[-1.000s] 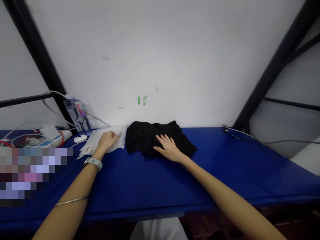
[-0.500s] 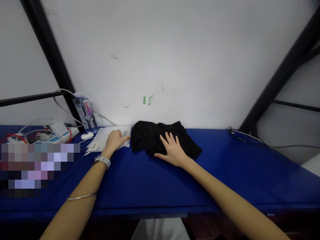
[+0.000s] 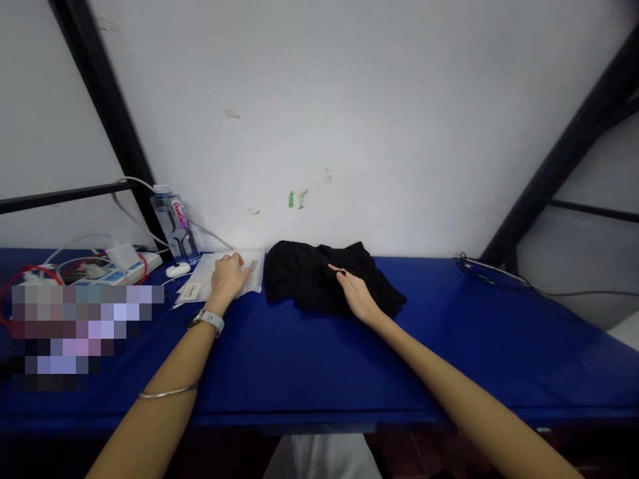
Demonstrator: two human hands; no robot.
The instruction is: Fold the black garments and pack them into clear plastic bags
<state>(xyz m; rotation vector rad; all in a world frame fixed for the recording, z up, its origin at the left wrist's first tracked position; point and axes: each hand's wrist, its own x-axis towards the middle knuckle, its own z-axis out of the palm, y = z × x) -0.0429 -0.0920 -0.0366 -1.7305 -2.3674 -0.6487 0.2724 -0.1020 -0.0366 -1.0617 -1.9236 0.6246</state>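
A crumpled piece of black clothing [image 3: 294,273] lies at the back of the blue table, against the wall. My right hand [image 3: 358,293] is on its right half, turned on its side, with thumb and fingers drawn together on the fabric; some fingers are hidden. To the left of the clothing lies a flat frosted plastic bag [image 3: 204,278] with a white label. On top of this bag rests my left hand [image 3: 228,276], fingers slightly bent and thumb apart, holding nothing that I can see.
A water bottle [image 3: 176,226] leans by the black post, near a small white case [image 3: 178,270]. On the left, a power strip [image 3: 144,265] sits among chargers and cables, beside a blurred-out patch. A thin cable [image 3: 519,279] runs along the right of the blue table [image 3: 299,366].
My right hand has gone from lying flat with spread fingers to turned sideways with fingers drawn together on the black clothing. My left thumb has moved in closer to its fingers.
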